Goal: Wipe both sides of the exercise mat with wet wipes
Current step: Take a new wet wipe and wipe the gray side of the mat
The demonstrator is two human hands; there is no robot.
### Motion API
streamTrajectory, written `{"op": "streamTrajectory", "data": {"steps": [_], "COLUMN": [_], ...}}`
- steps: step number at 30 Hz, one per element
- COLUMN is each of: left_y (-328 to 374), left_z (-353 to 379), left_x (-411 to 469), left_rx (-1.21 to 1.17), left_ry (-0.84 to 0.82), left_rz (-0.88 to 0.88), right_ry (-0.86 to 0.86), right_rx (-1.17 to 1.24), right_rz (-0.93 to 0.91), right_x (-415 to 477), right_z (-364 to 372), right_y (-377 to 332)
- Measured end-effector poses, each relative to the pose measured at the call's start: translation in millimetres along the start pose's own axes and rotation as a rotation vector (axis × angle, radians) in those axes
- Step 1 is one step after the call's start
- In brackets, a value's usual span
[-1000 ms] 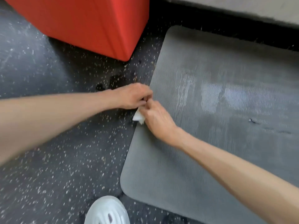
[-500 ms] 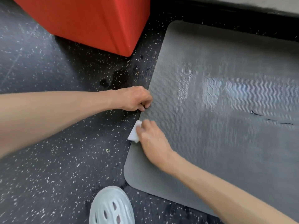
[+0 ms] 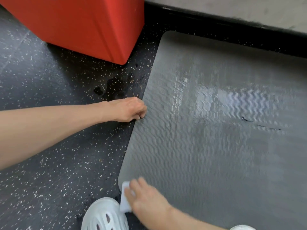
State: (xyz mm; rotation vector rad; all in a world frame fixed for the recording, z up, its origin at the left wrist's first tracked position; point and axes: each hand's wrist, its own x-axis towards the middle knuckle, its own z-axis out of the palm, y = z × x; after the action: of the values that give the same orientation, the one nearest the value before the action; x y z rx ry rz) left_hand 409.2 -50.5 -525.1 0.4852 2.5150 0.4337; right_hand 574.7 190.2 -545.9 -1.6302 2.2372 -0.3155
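View from above onto a grey ribbed exercise mat [image 3: 216, 155] lying flat on a dark speckled floor [image 3: 41, 163], filling the right half of the frame. Shiny wet streaks [image 3: 212, 98] cross the mat's upper middle, and a few small dark tears [image 3: 245, 120] show at centre right. At centre left, the left hand [image 3: 127, 110] has its fingers curled, gripping the mat's left edge. At lower centre, the right hand [image 3: 147, 200], blurred, lies with fingers fairly straight over a white wet wipe [image 3: 125, 201], pressing it onto the mat's lower left corner; part of the wipe sticks out past the edge. A white perforated shoe [image 3: 104, 216] sits just below the wipe. A large red block [image 3: 83, 25] stands at upper left, near the mat's top corner. A dark wet patch [image 3: 113, 85] marks the floor between block and left hand. A black baseboard [image 3: 216, 22] runs along the top
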Motion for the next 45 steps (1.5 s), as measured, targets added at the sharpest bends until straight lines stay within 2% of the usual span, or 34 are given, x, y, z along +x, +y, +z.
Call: {"op": "streamTrajectory", "data": {"steps": [2, 4, 8, 11, 14, 20, 22, 26, 28, 30, 32, 34, 38, 40, 42, 45], "left_y": [0, 1, 4, 4, 6, 26, 32, 39, 45, 53, 62, 69, 70, 66, 64, 58], "left_z": [5, 10, 10, 8, 13, 17, 16, 18, 22, 28, 36, 42, 58, 65, 66, 58], "left_x": [0, 0, 2, 4, 6, 20, 24, 25, 26, 28, 31, 33, 28, 29, 33, 46], "left_rx": [-0.015, -0.042, -0.047, -0.046, -0.056, -0.063, -0.032, -0.041, -0.057, -0.073, -0.098, -0.106, -0.03, -0.004, -0.02, -0.071], "left_ry": [0.044, 0.091, 0.089, 0.086, 0.147, 0.233, 0.228, 0.223, 0.224, 0.261, 0.349, 0.452, 0.597, 0.651, 0.706, 0.791], "left_rz": [0.038, 0.045, 0.051, 0.045, 0.046, 0.021, 0.016, 0.003, -0.031, -0.076, -0.142, -0.201, -0.181, -0.205, -0.253, -0.358], "right_ry": [-0.053, -0.011, 0.111, 0.045, -0.014, 0.257, 0.234, 0.026, 0.054, 0.194, 0.326, 0.333, 0.135, 0.092, 0.17, 0.353], "right_rx": [-0.037, -0.072, 0.045, -0.024, 0.021, 0.03, 0.003, -0.034, -0.052, -0.068, -0.085, -0.089, -0.108, -0.16, -0.191, -0.202], "right_rz": [-0.048, -0.031, 0.166, 0.069, -0.054, 0.257, 0.19, -0.084, -0.103, 0.003, 0.184, 0.23, -0.12, -0.248, -0.178, 0.131], "right_x": [-10, 0, 21, -9, -35, 28, 19, -33, -22, 8, 32, 34, -14, -14, 12, 45], "right_z": [7, -6, -28, -11, -7, -55, -49, -34, -41, -54, -69, -67, -50, -60, -72, -85], "right_y": [-2, 13, 46, 28, 24, 119, 114, 75, 95, 131, 164, 166, 130, 145, 177, 207]}}
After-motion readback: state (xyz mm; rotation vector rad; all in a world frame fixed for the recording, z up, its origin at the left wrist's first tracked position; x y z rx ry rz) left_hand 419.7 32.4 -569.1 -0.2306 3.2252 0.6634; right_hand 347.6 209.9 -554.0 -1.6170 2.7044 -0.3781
